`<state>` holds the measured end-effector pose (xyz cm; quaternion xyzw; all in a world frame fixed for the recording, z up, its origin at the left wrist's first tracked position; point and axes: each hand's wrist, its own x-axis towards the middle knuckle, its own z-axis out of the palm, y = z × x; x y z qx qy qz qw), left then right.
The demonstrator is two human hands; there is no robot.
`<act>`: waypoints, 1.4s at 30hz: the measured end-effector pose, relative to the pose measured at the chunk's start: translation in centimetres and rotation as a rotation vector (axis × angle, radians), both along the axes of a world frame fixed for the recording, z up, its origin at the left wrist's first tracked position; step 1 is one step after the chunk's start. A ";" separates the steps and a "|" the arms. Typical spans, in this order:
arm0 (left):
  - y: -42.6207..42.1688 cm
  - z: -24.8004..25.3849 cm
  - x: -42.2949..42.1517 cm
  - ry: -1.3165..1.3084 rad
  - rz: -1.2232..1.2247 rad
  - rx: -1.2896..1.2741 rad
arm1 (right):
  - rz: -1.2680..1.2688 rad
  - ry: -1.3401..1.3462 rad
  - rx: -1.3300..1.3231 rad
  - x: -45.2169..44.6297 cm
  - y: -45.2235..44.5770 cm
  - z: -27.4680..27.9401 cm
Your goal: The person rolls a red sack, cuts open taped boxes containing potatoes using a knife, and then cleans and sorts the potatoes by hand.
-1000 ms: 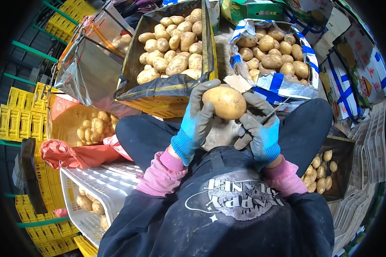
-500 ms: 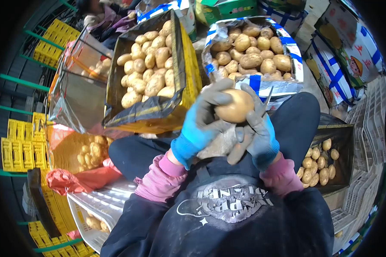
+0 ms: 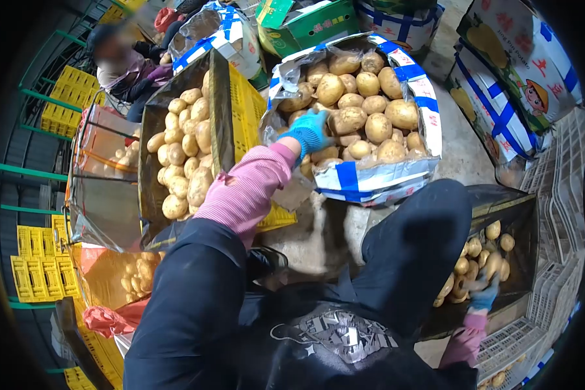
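My left hand (image 3: 311, 132), in a blue and grey glove, reaches over the potatoes (image 3: 348, 120) in the round blue-and-white box at the upper centre. Motion smears its fingers, and whether they grip a potato is unclear. On the right, my right hand (image 3: 483, 292) is low over a dark-lined crate (image 3: 519, 276) of potatoes. Its blurred grey fingertips are beside a potato (image 3: 493, 264); a firm hold cannot be made out. The knife seen earlier cannot be made out.
A black-lined yellow crate (image 3: 242, 107) of potatoes stands left of the round box. Beyond it sits another person (image 3: 120, 65). Printed potato boxes (image 3: 500, 97) are at upper right, white crates (image 3: 556, 195) at the right edge, and an orange net sack (image 3: 104, 276) at left.
My hands have moved apart from the potato they held together. The left has gone forward to the round box, the right down to the right-hand crate. The view has shifted too.
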<state>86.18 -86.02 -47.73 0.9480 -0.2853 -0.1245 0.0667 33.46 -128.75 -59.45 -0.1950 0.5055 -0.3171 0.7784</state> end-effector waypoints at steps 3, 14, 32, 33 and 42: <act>-4.3 -1.2 0.2 -0.001 0.027 -0.239 | -0.080 0.181 0.081 -2.7 1.4 -5.1; -2.0 10.2 -6.7 0.592 0.189 -1.212 | 0.782 -0.103 -1.576 19.2 12.6 24.9; 17.8 14.6 -28.6 0.312 0.239 -1.360 | 1.340 -0.647 -0.516 22.8 40.1 24.9; 18.1 14.0 -28.7 0.271 0.221 -1.382 | 1.355 -0.666 -0.506 22.8 40.4 25.3; 20.9 13.3 -28.5 0.199 0.232 -1.494 | 1.320 -0.710 -0.509 23.7 43.5 25.8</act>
